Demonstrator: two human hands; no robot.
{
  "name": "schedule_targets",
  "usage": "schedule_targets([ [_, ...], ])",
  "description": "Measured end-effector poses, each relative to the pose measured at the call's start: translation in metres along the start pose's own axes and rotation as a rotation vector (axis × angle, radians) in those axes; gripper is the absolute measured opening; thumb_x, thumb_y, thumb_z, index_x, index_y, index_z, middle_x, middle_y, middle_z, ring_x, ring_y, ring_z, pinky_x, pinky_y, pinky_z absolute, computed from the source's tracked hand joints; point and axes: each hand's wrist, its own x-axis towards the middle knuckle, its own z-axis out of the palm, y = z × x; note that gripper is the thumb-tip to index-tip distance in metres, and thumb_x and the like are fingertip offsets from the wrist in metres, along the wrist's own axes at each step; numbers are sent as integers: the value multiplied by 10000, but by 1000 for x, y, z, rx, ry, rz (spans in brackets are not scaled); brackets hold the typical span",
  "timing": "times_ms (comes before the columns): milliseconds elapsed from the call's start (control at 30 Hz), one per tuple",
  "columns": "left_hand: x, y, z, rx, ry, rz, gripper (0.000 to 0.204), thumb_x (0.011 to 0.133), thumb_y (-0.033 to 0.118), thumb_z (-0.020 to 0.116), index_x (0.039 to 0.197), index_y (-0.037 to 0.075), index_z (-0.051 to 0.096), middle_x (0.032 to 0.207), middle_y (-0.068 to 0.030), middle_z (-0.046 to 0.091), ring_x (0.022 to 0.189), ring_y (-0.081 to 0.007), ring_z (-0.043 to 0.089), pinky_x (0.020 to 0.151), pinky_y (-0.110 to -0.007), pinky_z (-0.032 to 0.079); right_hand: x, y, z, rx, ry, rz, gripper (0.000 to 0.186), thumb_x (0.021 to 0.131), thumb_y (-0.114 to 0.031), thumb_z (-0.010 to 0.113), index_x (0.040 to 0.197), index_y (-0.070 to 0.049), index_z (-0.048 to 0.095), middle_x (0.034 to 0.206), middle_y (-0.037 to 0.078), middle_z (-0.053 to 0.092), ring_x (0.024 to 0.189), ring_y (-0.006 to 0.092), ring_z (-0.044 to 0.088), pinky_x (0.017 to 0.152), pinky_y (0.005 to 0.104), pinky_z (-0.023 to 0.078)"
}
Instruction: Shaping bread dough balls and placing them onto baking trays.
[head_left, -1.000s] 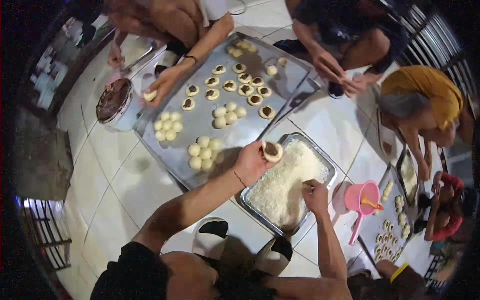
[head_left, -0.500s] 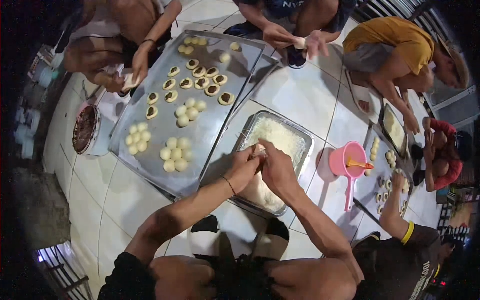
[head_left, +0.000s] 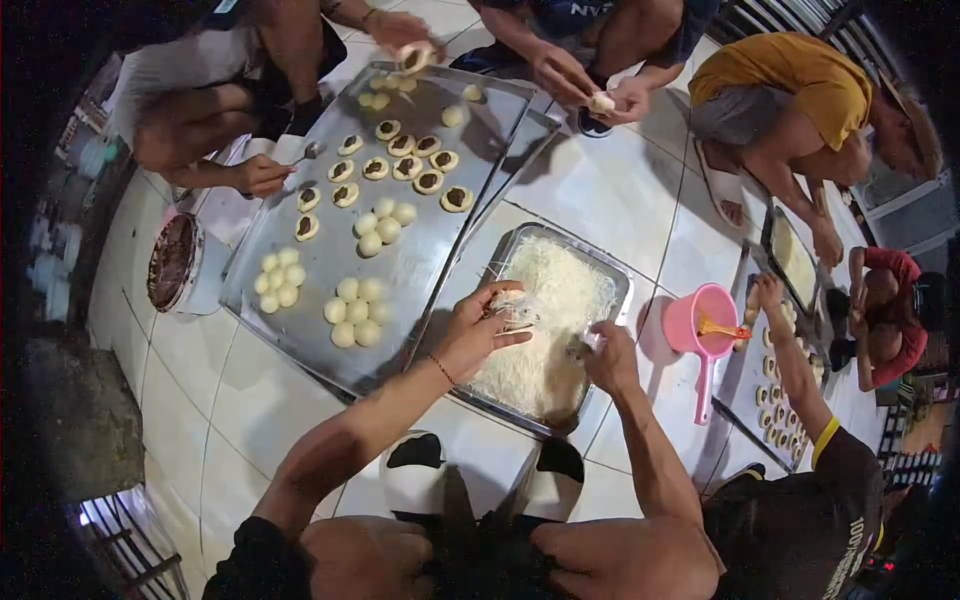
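Observation:
My left hand (head_left: 478, 335) is over the left side of a metal tray (head_left: 622, 290) of pale shreds that look like grated cheese (head_left: 560, 275). It is curled round a pale piece of dough (head_left: 505, 296), with shiny strands or clear film at its edge. I cannot make out exactly what covers the dough. My right hand (head_left: 613, 362) is by the tray's right rim, fingers pinched on a small whitish thing, too blurred to name. The two hands are apart, with shreds between them.
Left of the tray, a large sheet pan (head_left: 420, 290) carries dough balls (head_left: 355, 312) and flattened rounds with dark filling (head_left: 407, 167). A tub of brown filling (head_left: 175, 262) stands at far left. A pink dipper (head_left: 698, 315) is at right. Co-workers squat around, one holding a spoon (head_left: 308, 152).
My hands, together over the tray before, have parted: the right went right and down, the left kept the dough. The co-worker at upper left now holds a filled round over the pan.

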Motion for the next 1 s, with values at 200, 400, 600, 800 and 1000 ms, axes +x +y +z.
schedule_targets([
  [200, 0, -3, -13, -36, 11, 3, 404, 908, -77, 464, 1264, 105, 522, 1117, -83, 534, 866, -159, 581, 823, -328, 580, -20, 30, 3, -300, 11, 457, 495, 791, -104, 657, 1230, 49, 485, 982, 242, 616, 756, 293, 614, 661, 360, 511],
  [400, 5, -4, -13, -30, -36, 6, 421, 912, -85, 443, 1299, 78, 477, 1203, -85, 517, 977, -202, 601, 858, -346, 556, 1, 1, 11, -39, 185, 501, 526, 793, -99, 649, 1267, 41, 471, 1071, 252, 597, 845, 302, 615, 720, 348, 514],
  [600, 0, 8, -4, 14, -31, 18, 467, 903, -87, 445, 1336, 89, 453, 1205, -108, 525, 991, -212, 600, 850, -341, 557, 42, -104, 9, 794, -102, 63, 401, 835, -58, 604, 1217, 44, 535, 1163, 149, 603, 767, 244, 633, 737, 306, 504],
  [800, -10, 38, 14, 356, 4, -127, 471, 876, -77, 481, 1323, 71, 491, 1155, -125, 567, 930, -184, 620, 850, -310, 550, 39, -128, 2, 395, -42, 79, 309, 804, 14, 635, 1113, 9, 629, 1127, 88, 593, 747, 201, 599, 712, 293, 490],
  [1000, -22, 39, 50, 908, 45, 223, 432, 857, -49, 529, 1283, 24, 543, 1106, -141, 625, 856, -164, 634, 814, -257, 533, 37, -129, -8, 105, 180, -388, 289, 758, 51, 683, 1041, -7, 662, 1076, 67, 595, 730, 183, 576, 685, 267, 473],
])
